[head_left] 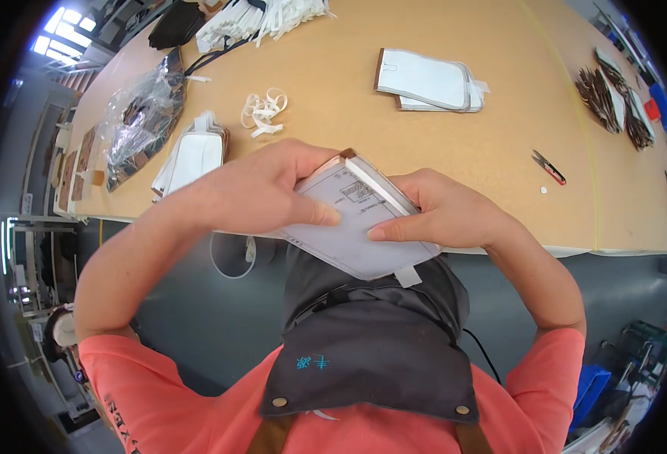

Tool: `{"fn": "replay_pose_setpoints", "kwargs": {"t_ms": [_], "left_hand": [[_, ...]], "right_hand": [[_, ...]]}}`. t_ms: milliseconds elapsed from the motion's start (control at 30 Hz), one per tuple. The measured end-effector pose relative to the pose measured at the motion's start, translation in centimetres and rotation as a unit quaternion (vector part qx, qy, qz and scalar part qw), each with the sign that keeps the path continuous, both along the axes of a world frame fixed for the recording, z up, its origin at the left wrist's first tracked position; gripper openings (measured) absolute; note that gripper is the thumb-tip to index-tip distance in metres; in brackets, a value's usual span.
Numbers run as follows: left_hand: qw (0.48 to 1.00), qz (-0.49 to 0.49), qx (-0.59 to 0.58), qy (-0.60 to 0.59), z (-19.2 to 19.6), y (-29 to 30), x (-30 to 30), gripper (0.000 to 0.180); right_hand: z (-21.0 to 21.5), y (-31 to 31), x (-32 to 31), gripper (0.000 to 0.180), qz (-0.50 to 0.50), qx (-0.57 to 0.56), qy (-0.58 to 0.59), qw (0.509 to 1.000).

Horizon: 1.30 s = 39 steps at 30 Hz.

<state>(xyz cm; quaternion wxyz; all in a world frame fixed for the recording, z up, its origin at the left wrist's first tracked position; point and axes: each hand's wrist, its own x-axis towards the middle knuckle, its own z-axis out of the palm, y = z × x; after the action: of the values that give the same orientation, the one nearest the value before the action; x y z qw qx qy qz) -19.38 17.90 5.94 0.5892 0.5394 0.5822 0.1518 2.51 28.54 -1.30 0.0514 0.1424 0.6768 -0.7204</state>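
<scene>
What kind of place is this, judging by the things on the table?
Probably a small sewing or leather-goods workshop: stacks of white panels on a long worktable, thread snips, and both hands holding a stack of flat white pieces.

My tan worktable (454, 144) fills the upper frame. On it: 1 white pouch stack (429, 80) at upper centre, another (192, 157) at left, loose white strips (264, 110), a clear plastic bag (143, 113), red snips (549, 167) at right, brown pieces (613, 94) at far right.

Two hands (258, 189) (439, 208), three pouch stacks (356, 219) (428, 79) (193, 155), one snips (549, 167).
</scene>
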Motion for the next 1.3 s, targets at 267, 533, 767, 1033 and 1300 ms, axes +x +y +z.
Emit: {"fn": "replay_pose_setpoints", "kwargs": {"t_ms": [267,533,767,1033,1300], "left_hand": [[0.993,-0.033,-0.109,-0.035,0.5,1.8,0.4,0.043],[0.984,-0.041,-0.158,-0.073,-3.0,4.0,0.7,0.044],[0.987,-0.092,-0.105,0.084,-3.2,6.5,1.5,0.050],[0.976,0.075,0.198,0.041,-4.6,5.1,-0.5,0.074],[0.879,0.330,0.061,-0.338,-13.8,-3.2,0.1,0.058]], "right_hand": [[-1.9,-1.8,1.0,0.042,-0.021,-0.149,-0.025,0.988],[-3.9,-3.0,1.5,0.039,-0.077,-0.208,-0.027,0.975],[-6.0,-4.1,1.6,0.060,-0.183,-0.256,-0.012,0.949],[-8.2,-3.9,2.5,0.066,-0.324,-0.267,0.073,0.905],[-9.8,-3.4,3.0,0.067,-0.398,-0.263,0.115,0.871]]}}
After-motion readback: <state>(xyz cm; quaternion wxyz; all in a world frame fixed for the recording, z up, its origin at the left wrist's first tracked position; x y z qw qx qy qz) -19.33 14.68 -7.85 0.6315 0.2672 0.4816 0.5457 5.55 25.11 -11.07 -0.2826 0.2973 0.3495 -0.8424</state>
